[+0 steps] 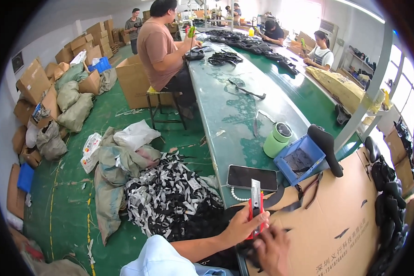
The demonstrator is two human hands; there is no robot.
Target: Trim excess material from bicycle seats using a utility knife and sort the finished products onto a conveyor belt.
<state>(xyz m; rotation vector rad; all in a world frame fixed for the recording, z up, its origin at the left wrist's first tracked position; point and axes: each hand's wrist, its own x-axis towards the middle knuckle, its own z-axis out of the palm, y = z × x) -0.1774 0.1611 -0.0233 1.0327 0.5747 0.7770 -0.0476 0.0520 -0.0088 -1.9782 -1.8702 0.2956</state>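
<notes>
A: Head view, single entry. Left hand point(240, 225) is closing around the red handle of a utility knife point(255, 207), whose grey blade is pointing up and away, toward the far side of the bench. Right hand point(272, 248) is curling over a dark strap piece point(280, 208) just below the knife; whether it is pinching that piece or only pressing on it, I cannot tell.

B: Where is the knife sitting in the scene?

A: Near edge, centre, over a brown cardboard sheet point(345, 216) that is covering the near right of the green table point(225, 106). A black phone point(252, 177) is lying just beyond the blade tip. Further right, a blue tray point(303, 158), a green tape roll point(277, 140) and a black saddle point(325, 147) are standing close together.

B: Handling judgement?

A: Knife is looking light and rigid, with a plastic body that should give a fair grip; the handle is the only sensible hold, fingers well behind the blade. Strap piece is looking thin, limp and likely to slide on cardboard, so it probably wants pinning flat near the cut.

B: Surroundings?

A: Heap of black-and-white scraps point(170, 198) is lying on the floor, near left. Other people are working at the far end.
</notes>
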